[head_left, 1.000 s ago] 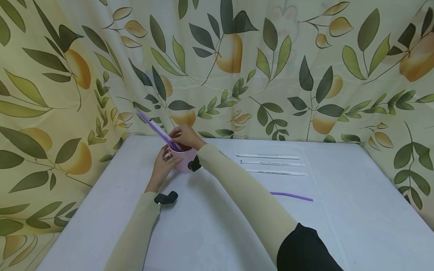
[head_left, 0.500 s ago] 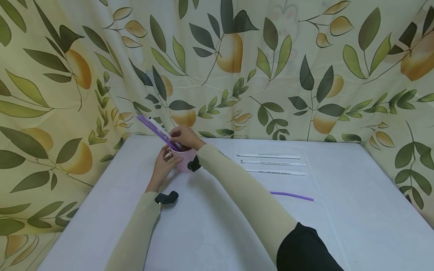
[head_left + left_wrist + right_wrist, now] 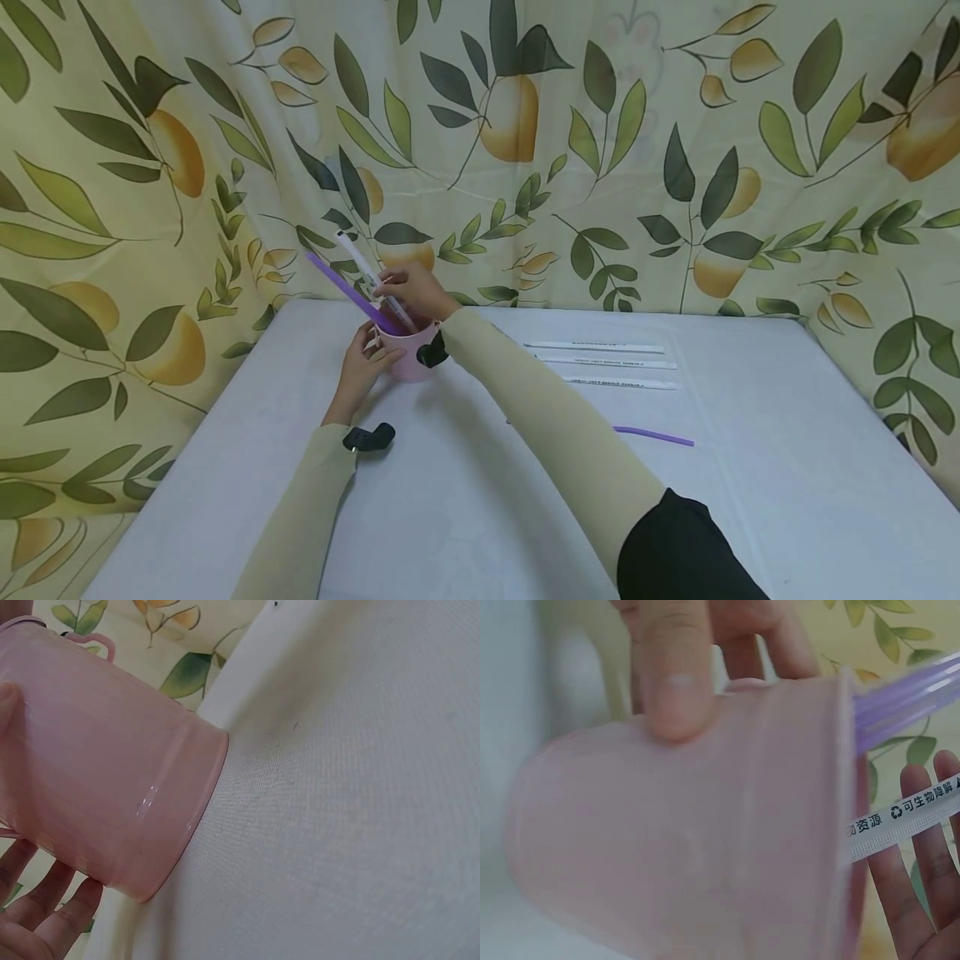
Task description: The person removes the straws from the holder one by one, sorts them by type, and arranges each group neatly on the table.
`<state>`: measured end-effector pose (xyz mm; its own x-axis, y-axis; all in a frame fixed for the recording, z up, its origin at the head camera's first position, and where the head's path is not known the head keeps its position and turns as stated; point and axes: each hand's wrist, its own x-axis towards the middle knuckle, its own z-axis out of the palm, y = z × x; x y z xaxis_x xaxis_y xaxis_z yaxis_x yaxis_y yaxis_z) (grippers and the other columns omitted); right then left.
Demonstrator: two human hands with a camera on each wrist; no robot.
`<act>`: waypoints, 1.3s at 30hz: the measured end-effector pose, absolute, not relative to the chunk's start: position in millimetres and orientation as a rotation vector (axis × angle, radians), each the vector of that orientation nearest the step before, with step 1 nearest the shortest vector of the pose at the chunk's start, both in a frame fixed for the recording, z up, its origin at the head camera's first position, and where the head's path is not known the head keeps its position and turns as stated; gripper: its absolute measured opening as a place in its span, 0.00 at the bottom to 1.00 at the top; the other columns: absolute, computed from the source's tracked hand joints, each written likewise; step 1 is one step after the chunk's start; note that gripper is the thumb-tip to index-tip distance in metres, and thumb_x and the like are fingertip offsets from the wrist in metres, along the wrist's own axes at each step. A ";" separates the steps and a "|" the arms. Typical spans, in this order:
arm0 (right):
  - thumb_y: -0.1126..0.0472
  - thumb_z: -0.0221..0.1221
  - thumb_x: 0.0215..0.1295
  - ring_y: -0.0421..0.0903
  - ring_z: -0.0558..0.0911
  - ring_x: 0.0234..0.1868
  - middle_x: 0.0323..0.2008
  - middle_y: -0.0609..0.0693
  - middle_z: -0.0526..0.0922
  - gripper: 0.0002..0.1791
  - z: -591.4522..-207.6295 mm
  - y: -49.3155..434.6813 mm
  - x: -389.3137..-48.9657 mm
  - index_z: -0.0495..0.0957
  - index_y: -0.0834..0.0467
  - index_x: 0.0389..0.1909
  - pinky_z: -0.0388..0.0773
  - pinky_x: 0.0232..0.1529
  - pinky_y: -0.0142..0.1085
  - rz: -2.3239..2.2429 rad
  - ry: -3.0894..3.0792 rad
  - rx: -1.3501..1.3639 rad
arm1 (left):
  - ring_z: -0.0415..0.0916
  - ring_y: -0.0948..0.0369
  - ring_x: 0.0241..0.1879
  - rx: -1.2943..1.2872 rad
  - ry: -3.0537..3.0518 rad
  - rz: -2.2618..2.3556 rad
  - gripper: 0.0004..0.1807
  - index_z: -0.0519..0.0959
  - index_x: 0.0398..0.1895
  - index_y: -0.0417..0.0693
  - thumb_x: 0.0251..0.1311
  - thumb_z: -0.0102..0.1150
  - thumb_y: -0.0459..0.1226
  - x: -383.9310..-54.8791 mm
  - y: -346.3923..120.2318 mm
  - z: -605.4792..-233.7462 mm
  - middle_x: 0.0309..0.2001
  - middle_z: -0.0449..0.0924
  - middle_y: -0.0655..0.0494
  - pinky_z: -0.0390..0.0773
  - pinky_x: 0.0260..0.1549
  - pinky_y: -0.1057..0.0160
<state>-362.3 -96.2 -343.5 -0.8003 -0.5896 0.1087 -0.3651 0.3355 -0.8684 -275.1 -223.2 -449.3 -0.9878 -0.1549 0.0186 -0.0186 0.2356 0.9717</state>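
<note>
A pink cup [image 3: 405,367] stands at the back left of the table, a small loop handle [image 3: 101,643] on its side. My left hand [image 3: 356,371] grips it, thumb on one side and fingers on the other. Purple straws [image 3: 345,288] lean out of the cup to the left. Beside them a white paper-wrapped straw [image 3: 358,257] with black print slants up from the opening, its lower end inside the cup. My right hand [image 3: 416,292] pinches this wrapped straw above the rim. In the right wrist view several right-hand fingers [image 3: 930,862] show behind the straw.
Three white wrapped straws [image 3: 618,384] lie in parallel rows on the white tabletop [image 3: 750,500], right of the cup. Nearer to me lies a purple straw [image 3: 654,435], partly hidden by my right sleeve [image 3: 547,417]. A leaf-patterned curtain [image 3: 480,208] hangs behind the table.
My right hand has risen slightly, and the wrapped straw now stands steeper and apart from the purple straws. The purple straws sank lower in the cup. My left hand stays at the cup.
</note>
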 end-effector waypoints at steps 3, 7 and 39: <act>0.63 0.58 0.63 0.52 0.84 0.45 0.46 0.60 0.84 0.14 -335.6 -93.9 -361.9 0.79 0.64 0.48 0.83 0.48 0.38 -1.501 2.332 -0.864 | 0.56 0.46 0.70 0.181 -2.377 -1.862 0.44 0.51 0.72 0.57 0.55 0.65 0.43 -274.0 -221.9 -448.2 0.72 0.53 0.45 0.63 0.68 0.47; 0.64 0.57 0.63 0.53 0.85 0.44 0.45 0.62 0.84 0.14 -325.0 -90.7 -361.7 0.78 0.66 0.49 0.83 0.47 0.44 -1.560 2.302 -0.882 | 0.57 0.46 0.69 0.185 -2.361 -1.869 0.43 0.53 0.72 0.57 0.55 0.65 0.41 -273.8 -220.6 -447.3 0.71 0.55 0.45 0.64 0.67 0.48; 0.61 0.60 0.62 0.51 0.85 0.41 0.45 0.59 0.84 0.16 -230.6 -7.9 -373.7 0.79 0.61 0.50 0.84 0.43 0.44 -1.410 2.458 -0.954 | 0.60 0.47 0.68 0.136 -2.324 -1.899 0.45 0.53 0.72 0.55 0.53 0.67 0.42 -275.3 -222.1 -452.4 0.70 0.56 0.45 0.65 0.67 0.51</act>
<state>-373.7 -7.9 -230.6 -0.7861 -0.5928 0.1749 -0.4504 0.3556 -0.8189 -275.3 -222.1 -452.4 -0.9865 -0.1561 0.0486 0.0165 0.2004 0.9796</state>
